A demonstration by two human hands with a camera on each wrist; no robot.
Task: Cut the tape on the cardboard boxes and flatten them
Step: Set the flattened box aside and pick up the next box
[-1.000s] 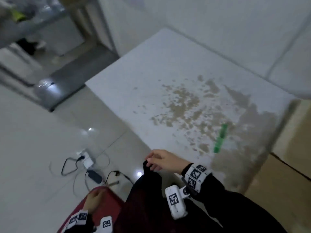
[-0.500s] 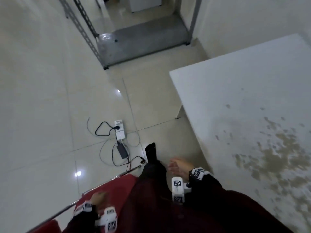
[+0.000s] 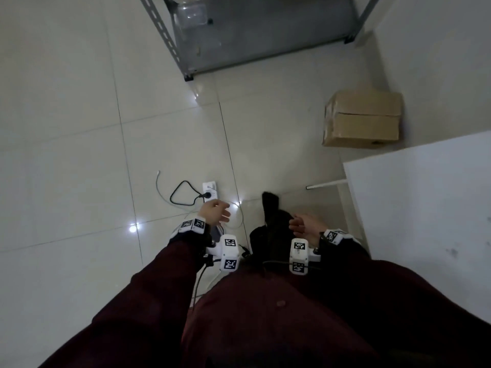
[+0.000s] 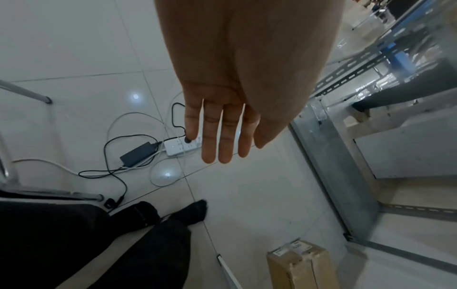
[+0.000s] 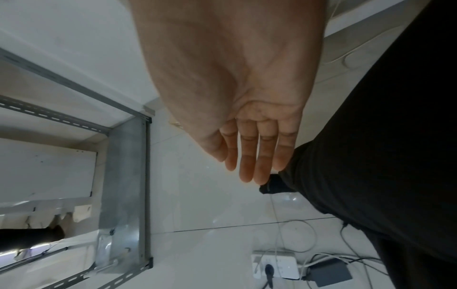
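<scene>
Your left hand (image 3: 214,214) and right hand (image 3: 305,225) both hang empty with fingers relaxed and nearly straight. The cardboard box (image 3: 362,120) sits on the floor by the wall, seemingly taped, near the table (image 3: 425,208) corner.

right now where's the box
In the head view the box sits on the floor at upper right, against the wall, between the metal shelf and the white table.
</scene>
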